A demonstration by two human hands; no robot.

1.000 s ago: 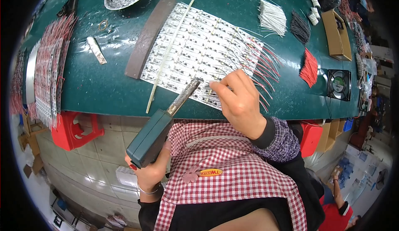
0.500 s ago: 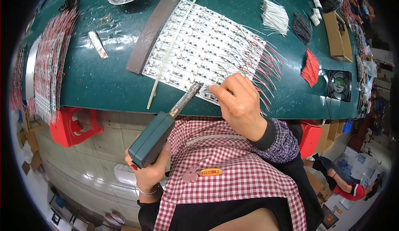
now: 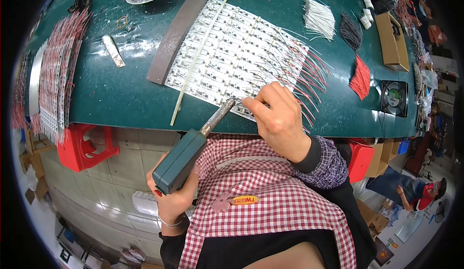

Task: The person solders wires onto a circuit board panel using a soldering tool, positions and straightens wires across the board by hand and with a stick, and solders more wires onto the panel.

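head: soldering gun (image 3: pixel 186 153) now nearer right hand (image 3: pixel 279 120)

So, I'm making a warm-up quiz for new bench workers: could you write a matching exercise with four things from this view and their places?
1. Dark green gun-shaped tool
2. Long brown flat bar
3. Bundle of short red wires
4. Thin pale straight rod

A. Just below the black wire bundle in the picture
B. Lying across the white sheet of circuit boards
C. Alongside the sheet's left edge
D. Held in the left hand

Pairs: 1-D, 2-C, 3-A, 4-B
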